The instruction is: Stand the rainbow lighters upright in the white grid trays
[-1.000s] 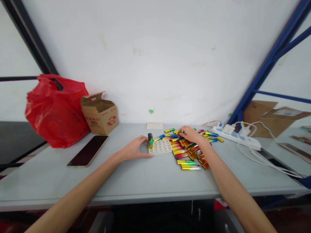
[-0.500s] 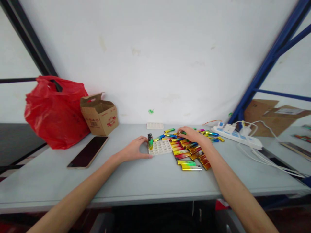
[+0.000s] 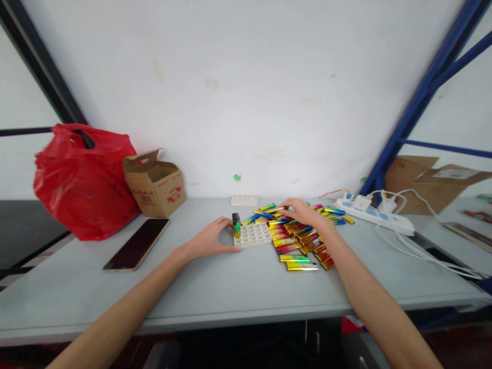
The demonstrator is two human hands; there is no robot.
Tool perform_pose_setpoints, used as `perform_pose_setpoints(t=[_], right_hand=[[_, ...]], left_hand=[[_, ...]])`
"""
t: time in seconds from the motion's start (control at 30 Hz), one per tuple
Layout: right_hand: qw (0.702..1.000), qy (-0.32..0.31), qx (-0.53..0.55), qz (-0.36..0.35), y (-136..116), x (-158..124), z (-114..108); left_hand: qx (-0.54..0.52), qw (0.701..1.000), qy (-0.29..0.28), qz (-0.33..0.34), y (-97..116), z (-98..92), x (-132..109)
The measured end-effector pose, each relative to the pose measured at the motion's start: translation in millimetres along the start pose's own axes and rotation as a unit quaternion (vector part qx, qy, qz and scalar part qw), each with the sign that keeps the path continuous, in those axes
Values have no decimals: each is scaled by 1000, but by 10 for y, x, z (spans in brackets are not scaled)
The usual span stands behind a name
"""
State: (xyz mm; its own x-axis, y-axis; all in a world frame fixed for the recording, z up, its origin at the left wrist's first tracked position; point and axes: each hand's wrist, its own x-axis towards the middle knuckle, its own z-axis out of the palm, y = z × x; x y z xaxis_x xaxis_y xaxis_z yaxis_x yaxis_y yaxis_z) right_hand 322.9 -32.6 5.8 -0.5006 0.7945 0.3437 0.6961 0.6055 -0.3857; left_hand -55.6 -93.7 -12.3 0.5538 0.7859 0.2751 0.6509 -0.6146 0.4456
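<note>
At the left end of a white tray with rows of holes (image 3: 253, 234), my left hand (image 3: 209, 238) holds the edge, thumb at the front corner and fingers at the back. A few lighters (image 3: 237, 226) with black tops stand upright in the tray's left column, close to my left fingers. My right hand (image 3: 302, 211) is over the far side of a pile of shiny coloured lighters (image 3: 294, 238), fingertips closed on the dark end of a yellow lighter (image 3: 275, 209). My palm and wrist hide part of the pile.
Another white tray (image 3: 244, 200) lies against the wall. To the left are a phone (image 3: 137, 244), an open cardboard box (image 3: 163, 192) and a red plastic bag (image 3: 84, 184). A power strip (image 3: 374, 216) with plugs and white cables lies on the right, near brown cardboard (image 3: 434, 187).
My right fingers have taken a yellow lighter by its dark end and shifted it slightly at the pile's far edge. My left hand stays at the tray. The view has shifted slightly.
</note>
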Motion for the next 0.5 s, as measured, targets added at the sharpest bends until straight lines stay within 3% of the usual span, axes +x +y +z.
perform_pose_setpoints(t=[0.17, 0.3, 0.43, 0.5], right_hand=[[982, 108, 144, 54, -150, 35, 41], [910, 176, 360, 110, -385, 105, 181], [820, 143, 537, 136, -700, 125, 304], [791, 105, 588, 129, -854, 116, 337]], left_hand=[[3, 1000, -5, -4, -7, 2, 1], [4, 1000, -11, -4, 5, -8, 4], [3, 1000, -13, 0, -1, -1, 1], [2, 1000, -11, 4, -13, 10, 0]])
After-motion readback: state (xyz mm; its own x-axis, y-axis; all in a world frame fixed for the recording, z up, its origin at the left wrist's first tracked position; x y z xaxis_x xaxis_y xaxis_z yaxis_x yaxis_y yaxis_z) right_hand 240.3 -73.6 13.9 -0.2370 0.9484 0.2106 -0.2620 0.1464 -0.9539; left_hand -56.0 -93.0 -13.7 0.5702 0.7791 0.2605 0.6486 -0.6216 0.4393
